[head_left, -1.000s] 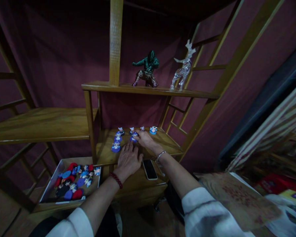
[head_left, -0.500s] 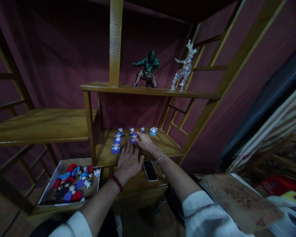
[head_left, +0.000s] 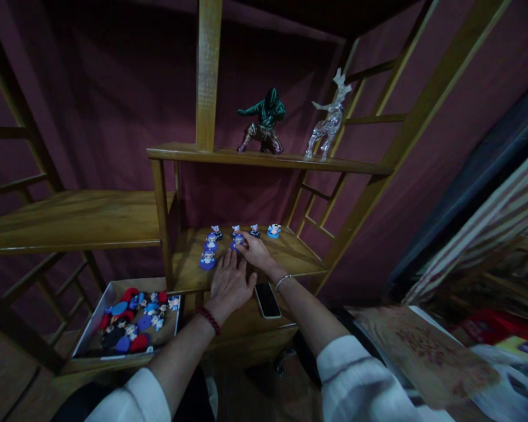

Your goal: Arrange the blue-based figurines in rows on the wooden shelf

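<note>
On the low wooden shelf [head_left: 286,256], my right hand [head_left: 254,252] pinches a small purple-based figurine [head_left: 237,241] by its right side. My left hand [head_left: 232,284] lies palm down at the shelf's front edge, fingers stretched out and holding nothing. Left of it stand two more purple figurines, a front one [head_left: 207,259] and one behind it [head_left: 211,241]. Along the back is a row of dark-based figurines, one of them at the left [head_left: 216,232], and a blue-based figurine [head_left: 273,230] at the right end.
A box [head_left: 77,340] of jumbled figurines and coloured bases sits at the lower left. Below my hands lies a phone [head_left: 268,301]. The upper shelf carries a crouching dark green statue [head_left: 266,121] and a clear deer ornament [head_left: 328,120]. A wooden post [head_left: 163,228] stands left of the figurines.
My right hand and the purple figurine in it have shifted slightly left and back. My left hand stays almost in place, and the view has moved a little.
</note>
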Demonstrator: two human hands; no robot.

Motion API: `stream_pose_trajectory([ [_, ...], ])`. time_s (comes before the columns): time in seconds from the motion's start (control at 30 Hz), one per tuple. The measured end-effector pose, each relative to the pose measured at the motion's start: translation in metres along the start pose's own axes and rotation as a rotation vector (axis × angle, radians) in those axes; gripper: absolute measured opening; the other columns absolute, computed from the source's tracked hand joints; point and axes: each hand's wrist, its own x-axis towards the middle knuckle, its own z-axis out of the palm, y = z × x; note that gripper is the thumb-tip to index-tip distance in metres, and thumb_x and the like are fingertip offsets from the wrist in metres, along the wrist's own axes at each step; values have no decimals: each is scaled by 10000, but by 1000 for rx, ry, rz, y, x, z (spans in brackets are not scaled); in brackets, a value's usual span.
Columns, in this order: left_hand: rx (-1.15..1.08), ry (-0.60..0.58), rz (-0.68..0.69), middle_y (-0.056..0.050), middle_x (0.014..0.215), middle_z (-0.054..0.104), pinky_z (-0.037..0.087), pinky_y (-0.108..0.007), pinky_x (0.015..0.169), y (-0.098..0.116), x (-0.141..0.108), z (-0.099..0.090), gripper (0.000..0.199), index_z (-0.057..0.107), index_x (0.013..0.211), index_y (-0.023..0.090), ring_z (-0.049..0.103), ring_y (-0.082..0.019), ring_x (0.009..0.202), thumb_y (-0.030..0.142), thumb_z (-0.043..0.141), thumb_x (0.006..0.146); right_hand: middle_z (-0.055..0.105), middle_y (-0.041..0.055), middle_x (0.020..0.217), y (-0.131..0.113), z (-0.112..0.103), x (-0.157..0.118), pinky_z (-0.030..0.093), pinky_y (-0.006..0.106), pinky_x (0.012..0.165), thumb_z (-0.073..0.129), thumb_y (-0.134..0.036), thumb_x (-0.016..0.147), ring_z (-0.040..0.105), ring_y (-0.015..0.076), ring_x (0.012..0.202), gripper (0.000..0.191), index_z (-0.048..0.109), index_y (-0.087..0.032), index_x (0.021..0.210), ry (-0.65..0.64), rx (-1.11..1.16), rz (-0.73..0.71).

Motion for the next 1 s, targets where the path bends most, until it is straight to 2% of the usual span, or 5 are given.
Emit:
stream_pose_trajectory([
  [0.23,-195,132,43,-128,1260,496,330,-359,1020,-8,-1,-6,337,541,1102,109,393,-210,1217,227,421,809,632,30,993,3,1,-1,461,266,795,544,-160,754,597,129,785,452,478,-220,1197,-36,78,38],
  [0.47,-248,362,-97,-57,973,640,423,-316,901,-22,30,-60,221,624,890,164,535,-177,947,138,438,772,624,45,1010,8,4,1,461,265,787,562,-189,746,587,139,804,490,456,-192,1225,-30,62,76],
  [0.63,-196,230,-359,-63,984,636,411,-301,875,-41,58,-83,262,643,939,176,538,-199,952,206,451,763,618,48,1006,5,0,0,452,264,788,556,-207,751,577,141,813,502,444,-189,1240,-47,55,52],
  [0.77,-263,113,-540,-49,954,660,416,-255,810,-59,71,-80,277,634,973,191,569,-180,932,233,477,749,603,53,1042,6,-1,0,428,279,835,578,-227,742,572,149,859,534,430,-206,1254,-63,27,52],
  [1.0,-395,-24,-640,-66,967,661,428,-221,680,-67,80,-71,335,607,1022,167,601,-167,854,249,566,700,589,38,1072,12,3,1,418,298,852,652,-281,683,561,171,921,651,390,-249,1278,-111,38,69],
])
